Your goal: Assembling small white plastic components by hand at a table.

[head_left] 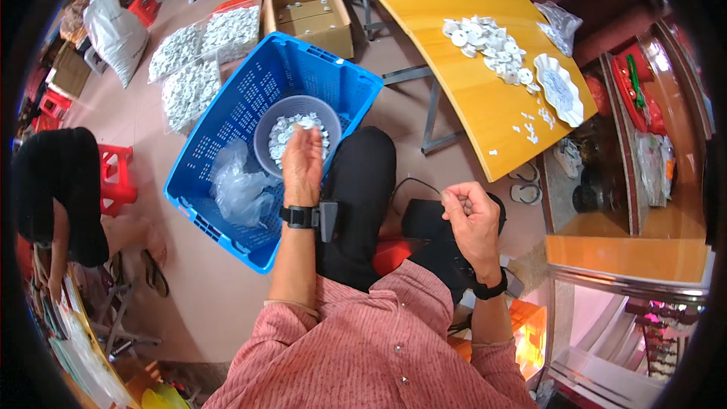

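My left hand [303,170] reaches over a grey-purple round basket [263,130] filled with small white plastic parts [282,133]. Its fingers are stretched toward the parts, and I see nothing clearly held in them. The round basket sits inside a large blue plastic crate [227,100], beside a crumpled clear plastic bag [241,185]. Above my right thigh, my right hand [473,220] is closed with thumb and fingertips pinched together. Whatever is between those fingertips is hidden or too small to name.
A yellow table [424,15] at the right carries a pile of round white pieces [492,49], small white bits [531,133] and a white scalloped dish [578,110]. Bags of white parts [193,91] and a cardboard box [344,34] lie beyond the crate. Another person [60,189] bends at the left.
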A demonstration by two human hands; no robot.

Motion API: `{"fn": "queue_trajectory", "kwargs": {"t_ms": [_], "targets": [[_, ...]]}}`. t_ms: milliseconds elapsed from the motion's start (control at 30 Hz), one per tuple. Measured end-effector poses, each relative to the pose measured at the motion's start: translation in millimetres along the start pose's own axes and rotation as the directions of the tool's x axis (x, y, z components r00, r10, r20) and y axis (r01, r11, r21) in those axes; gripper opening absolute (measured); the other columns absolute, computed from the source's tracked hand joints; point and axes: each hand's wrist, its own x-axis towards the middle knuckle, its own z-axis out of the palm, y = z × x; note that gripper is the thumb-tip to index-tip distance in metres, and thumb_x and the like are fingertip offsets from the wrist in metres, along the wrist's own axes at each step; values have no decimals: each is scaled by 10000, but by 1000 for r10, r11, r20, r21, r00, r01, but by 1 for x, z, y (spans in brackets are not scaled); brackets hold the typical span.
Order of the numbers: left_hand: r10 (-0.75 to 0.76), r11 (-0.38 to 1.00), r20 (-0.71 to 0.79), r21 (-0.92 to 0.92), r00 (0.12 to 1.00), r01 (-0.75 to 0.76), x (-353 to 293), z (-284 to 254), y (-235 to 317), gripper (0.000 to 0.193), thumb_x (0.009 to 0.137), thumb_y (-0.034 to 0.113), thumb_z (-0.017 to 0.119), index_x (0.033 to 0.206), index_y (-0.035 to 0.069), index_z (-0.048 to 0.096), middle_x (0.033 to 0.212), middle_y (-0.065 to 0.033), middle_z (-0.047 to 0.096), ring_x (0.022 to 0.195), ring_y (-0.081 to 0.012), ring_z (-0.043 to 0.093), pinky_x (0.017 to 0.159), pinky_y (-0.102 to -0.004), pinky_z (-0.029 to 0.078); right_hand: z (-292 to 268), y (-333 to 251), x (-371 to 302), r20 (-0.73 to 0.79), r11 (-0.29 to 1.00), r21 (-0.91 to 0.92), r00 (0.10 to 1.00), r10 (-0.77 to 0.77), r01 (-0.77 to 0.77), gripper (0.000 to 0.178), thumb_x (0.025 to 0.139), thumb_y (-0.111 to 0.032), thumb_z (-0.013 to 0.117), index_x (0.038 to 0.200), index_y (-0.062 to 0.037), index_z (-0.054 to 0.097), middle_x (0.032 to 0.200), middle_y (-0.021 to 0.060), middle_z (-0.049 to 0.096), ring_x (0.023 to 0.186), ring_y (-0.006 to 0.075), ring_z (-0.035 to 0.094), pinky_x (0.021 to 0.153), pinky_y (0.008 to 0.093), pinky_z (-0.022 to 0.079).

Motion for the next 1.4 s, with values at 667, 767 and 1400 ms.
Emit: {"fn": "queue_trajectory", "kwargs": {"t_ms": [667, 767, 1400], "targets": [[-123, 826, 462, 538, 878, -167, -80, 144, -70, 260, 952, 132, 664, 1151, -31, 623, 1003, -120, 686, 832, -175, 662, 751, -275, 540, -24, 23, 36, -176, 553, -813, 830, -529, 180, 379, 814, -142, 744, 1152, -15, 631, 1099, 92, 600, 965, 293, 545, 803, 416, 422], [-65, 648, 651, 604, 757, -464, -73, 182, -94, 286, 944, 160, 665, 1131, -55, 645, 956, -92, 688, 813, -146, 639, 746, -289, 522, -25, 26, 35, -185, 545, -819, 818, -544, 177, 356, 808, -110, 742, 1134, -8, 644, 1090, 90, 599, 953, 285, 545, 793, 416, 419], [-78, -335, 899, 384, 431, -860, -5, 249, -151, 306, 828, 94, 672, 1130, 81, 627, 1104, -159, 626, 1050, -366, 576, 885, -474, 490, -33, 26, 22, -451, 874, -404, 773, -446, 268, 104, 839, 27, 681, 930, -11, 647, 931, 111, 628, 851, 296, 606, 741, 375, 494]]}}
